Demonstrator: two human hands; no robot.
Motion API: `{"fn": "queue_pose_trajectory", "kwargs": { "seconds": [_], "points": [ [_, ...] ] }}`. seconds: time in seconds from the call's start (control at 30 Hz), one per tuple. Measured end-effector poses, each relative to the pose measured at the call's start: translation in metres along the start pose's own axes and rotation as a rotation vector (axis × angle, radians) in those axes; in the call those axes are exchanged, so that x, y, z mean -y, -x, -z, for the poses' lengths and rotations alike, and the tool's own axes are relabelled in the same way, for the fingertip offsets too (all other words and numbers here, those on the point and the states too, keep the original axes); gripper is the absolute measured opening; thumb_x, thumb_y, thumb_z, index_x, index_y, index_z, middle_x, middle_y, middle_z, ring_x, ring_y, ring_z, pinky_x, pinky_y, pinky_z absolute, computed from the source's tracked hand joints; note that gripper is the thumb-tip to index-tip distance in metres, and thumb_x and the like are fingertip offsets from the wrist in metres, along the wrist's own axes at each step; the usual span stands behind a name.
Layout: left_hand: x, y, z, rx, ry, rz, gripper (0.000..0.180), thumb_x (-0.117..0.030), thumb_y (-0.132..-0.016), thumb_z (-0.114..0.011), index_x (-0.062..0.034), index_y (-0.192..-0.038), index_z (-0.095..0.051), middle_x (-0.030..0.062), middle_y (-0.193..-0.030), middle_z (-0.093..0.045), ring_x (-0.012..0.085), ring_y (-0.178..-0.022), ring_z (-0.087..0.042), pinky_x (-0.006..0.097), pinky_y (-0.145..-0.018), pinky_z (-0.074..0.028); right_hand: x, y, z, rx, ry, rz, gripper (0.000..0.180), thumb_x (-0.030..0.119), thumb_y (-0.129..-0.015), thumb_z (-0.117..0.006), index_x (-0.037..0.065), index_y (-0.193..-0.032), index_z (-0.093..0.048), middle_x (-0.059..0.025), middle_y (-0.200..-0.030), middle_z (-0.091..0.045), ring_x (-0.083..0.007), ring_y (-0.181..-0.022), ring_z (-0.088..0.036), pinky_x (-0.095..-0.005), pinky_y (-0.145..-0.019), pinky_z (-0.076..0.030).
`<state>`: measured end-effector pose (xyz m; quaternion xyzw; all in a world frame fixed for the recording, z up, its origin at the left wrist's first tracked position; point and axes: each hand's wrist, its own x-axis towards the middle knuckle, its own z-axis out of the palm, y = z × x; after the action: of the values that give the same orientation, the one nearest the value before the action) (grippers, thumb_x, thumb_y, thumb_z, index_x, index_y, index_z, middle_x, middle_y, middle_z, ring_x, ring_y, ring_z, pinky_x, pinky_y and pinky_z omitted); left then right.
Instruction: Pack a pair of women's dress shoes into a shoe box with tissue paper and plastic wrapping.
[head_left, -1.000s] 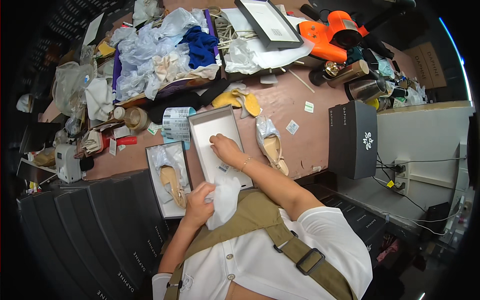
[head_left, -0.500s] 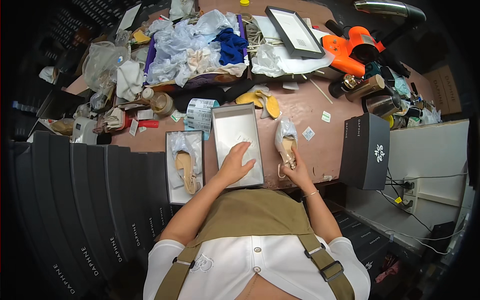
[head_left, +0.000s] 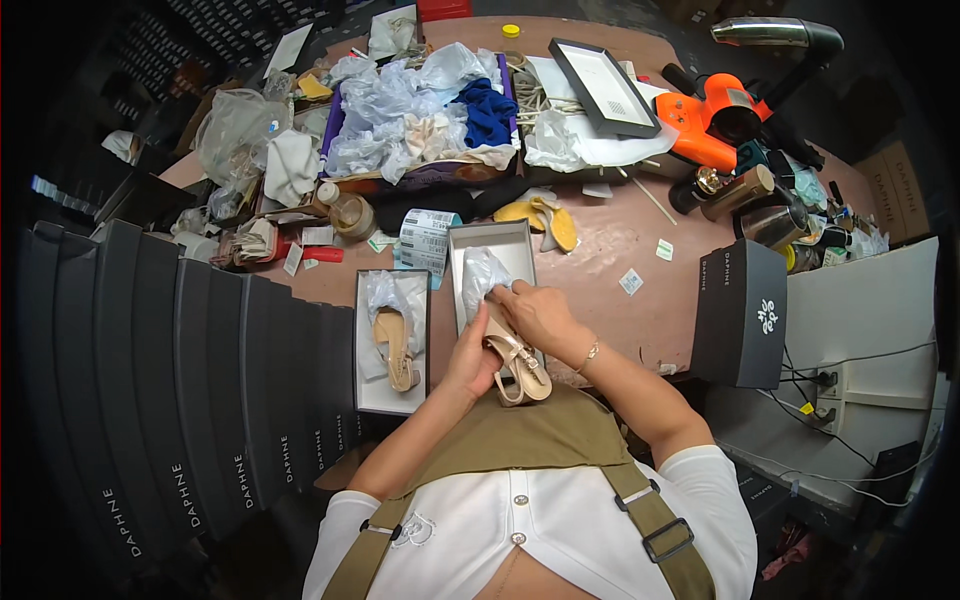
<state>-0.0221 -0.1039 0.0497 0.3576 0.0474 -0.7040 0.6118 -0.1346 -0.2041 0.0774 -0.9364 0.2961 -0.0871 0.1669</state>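
Observation:
A beige heeled sandal (head_left: 522, 372) is in both my hands, heel and straps toward me. Its toe end points away, into crumpled white tissue paper (head_left: 483, 270). My left hand (head_left: 470, 358) is closed round the sandal's left side. Over the front of the sandal lies my right hand (head_left: 543, 318), its fingers bent at the tissue and partly hidden. Beneath them is an open shoe box part (head_left: 520, 248) with a white inside and dark rim. A matching sandal (head_left: 395, 345), tissue at its toe, rests in a second open box part (head_left: 388, 399) to the left.
Dark shoe boxes (head_left: 210, 380) stand in a row at left; another dark box (head_left: 738, 312) stands at right. Behind are a label roll (head_left: 428, 238), yellow pads (head_left: 553, 222), a purple-edged box (head_left: 508, 110) of tissue and an orange heat-gun-like tool (head_left: 700, 130).
The sandal has moved left from the bare table to over the middle box part, turned at a slant. My left hand has joined the right on it. The whole view has shifted slightly.

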Motion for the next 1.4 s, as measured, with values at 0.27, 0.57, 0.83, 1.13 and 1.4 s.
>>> {"fn": "queue_pose_trajectory", "kwargs": {
  "seconds": [0.27, 0.57, 0.83, 1.13, 1.4],
  "points": [
    [0.010, 0.006, 0.005, -0.073, -0.047, -0.149, 0.041, -0.035, -0.096, -0.051, -0.0126, -0.129, -0.040, 0.0053, -0.113, -0.054, 0.0182, -0.098, -0.057, 0.039, -0.080, -0.051, -0.010, -0.015, -0.033, -0.155, -0.314, 0.039, 0.009, 0.012, -0.081, -0.061, 0.004, -0.085, -0.062, -0.0107, -0.079, -0.057, -0.0239, -0.070, -0.061, -0.0320, -0.059, -0.048],
    [-0.019, -0.017, 0.024, -0.107, 0.098, -0.050, 0.046, -0.043, -0.098, -0.040, -0.0038, -0.120, -0.048, 0.0128, -0.102, -0.061, 0.0225, -0.079, -0.065, 0.035, -0.061, -0.057, 0.011, 0.039, -0.002, -0.259, -0.860, -0.022, 0.008, 0.007, -0.086, -0.060, 0.005, -0.094, -0.062, -0.0045, -0.085, -0.055, -0.0131, -0.076, -0.054, -0.0255, -0.064, -0.045],
    [-0.035, 0.008, 0.033, 0.042, -0.134, 0.096, 0.053, -0.049, -0.096, -0.040, -0.0063, -0.127, -0.047, 0.0143, -0.102, -0.063, 0.0211, -0.076, -0.067, 0.032, -0.055, -0.058, -0.075, 0.070, -0.056, -0.289, -1.425, -0.644, 0.045, 0.022, -0.092, -0.056, 0.007, -0.133, -0.043, -0.0093, -0.124, -0.051, -0.0168, -0.108, -0.054, -0.0300, -0.083, -0.046],
    [-0.056, 0.021, 0.047, 0.098, -0.327, 0.285, 0.055, -0.050, -0.097, -0.036, -0.0064, -0.130, -0.044, 0.0135, -0.098, -0.064, 0.0198, -0.070, -0.067, 0.030, -0.052, -0.057, -0.033, 0.026, 0.039, 0.182, -0.834, -0.271, 0.054, 0.022, -0.076, -0.075, 0.010, -0.123, -0.052, -0.0117, -0.106, -0.061, -0.0184, -0.102, -0.056, -0.0350, -0.090, -0.043],
    [-0.062, 0.048, 0.069, 0.322, -0.339, 0.453, 0.076, -0.055, -0.089, -0.051, -0.0012, -0.139, -0.031, 0.0146, -0.110, -0.059, 0.0171, -0.077, -0.065, 0.027, -0.058, -0.056, -0.057, 0.006, 0.012, -0.502, -1.096, -0.438, 0.017, -0.004, -0.079, -0.060, -0.001, -0.096, -0.059, -0.0045, -0.086, -0.064, -0.0104, -0.080, -0.059, -0.0227, -0.070, -0.048]
  ]
}}
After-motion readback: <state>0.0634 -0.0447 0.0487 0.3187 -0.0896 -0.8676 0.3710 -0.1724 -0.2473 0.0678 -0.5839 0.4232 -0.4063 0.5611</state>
